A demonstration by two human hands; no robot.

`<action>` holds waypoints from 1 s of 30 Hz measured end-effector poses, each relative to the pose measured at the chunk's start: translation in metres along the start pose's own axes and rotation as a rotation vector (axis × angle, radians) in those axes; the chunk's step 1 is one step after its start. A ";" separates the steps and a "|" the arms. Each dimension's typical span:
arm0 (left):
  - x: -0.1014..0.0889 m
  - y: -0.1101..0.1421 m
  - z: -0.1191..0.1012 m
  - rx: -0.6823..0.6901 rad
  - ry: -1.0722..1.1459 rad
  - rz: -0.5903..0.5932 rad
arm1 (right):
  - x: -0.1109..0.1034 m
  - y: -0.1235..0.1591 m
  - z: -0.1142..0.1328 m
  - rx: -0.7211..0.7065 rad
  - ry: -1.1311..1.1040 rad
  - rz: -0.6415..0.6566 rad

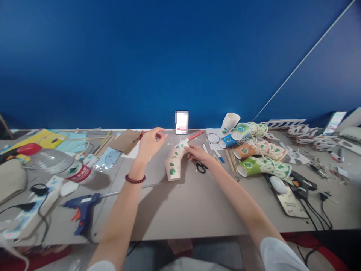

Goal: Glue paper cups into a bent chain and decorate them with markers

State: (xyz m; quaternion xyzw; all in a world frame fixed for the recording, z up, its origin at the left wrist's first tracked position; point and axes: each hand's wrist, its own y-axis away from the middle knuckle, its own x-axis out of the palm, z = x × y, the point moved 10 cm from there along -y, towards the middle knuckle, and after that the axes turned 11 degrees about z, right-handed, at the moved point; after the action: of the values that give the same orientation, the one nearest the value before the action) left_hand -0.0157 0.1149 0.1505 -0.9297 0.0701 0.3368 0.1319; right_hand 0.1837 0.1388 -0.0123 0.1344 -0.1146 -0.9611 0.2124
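Note:
My right hand (196,153) is closed on the upper end of a bent chain of joined paper cups (174,165), white with green leaf prints. The cups' lower end tilts down toward me above the table. My left hand (152,143), with a beaded bracelet on the wrist, hovers to the left of the cups, apart from them. Its fingers are loosely curled with a gap to the thumb, and I see nothing between them. Scissors with black handles (201,167) lie just beneath my right hand. A red strip-like object (196,134) lies behind the cups.
A blue glue gun (86,207), a plastic bottle (62,162) and a power strip (36,207) occupy the left. To the right are several joined cups (251,169), stacked cups (229,123) and a black glue gun (303,182). A phone (182,122) stands against the blue wall.

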 end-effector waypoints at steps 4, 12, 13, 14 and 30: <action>0.001 0.000 0.000 0.003 -0.028 0.010 | -0.023 0.005 0.009 -0.037 0.171 -0.181; 0.003 0.000 0.000 -0.024 -0.131 0.044 | -0.041 0.016 0.029 -0.105 0.649 -0.367; 0.004 -0.001 0.000 -0.029 -0.143 0.048 | -0.039 0.016 0.029 -0.101 0.694 -0.369; 0.004 -0.001 0.000 -0.034 -0.155 0.048 | -0.037 0.016 0.029 -0.096 0.733 -0.374; 0.026 0.000 -0.015 0.133 -0.229 0.150 | -0.101 0.076 0.087 -0.271 0.558 -0.735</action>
State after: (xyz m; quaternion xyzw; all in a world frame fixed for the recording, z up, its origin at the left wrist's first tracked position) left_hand 0.0134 0.1091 0.1449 -0.8665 0.1461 0.4443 0.1746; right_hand 0.2735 0.1302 0.1111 0.3899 0.1284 -0.9060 -0.1031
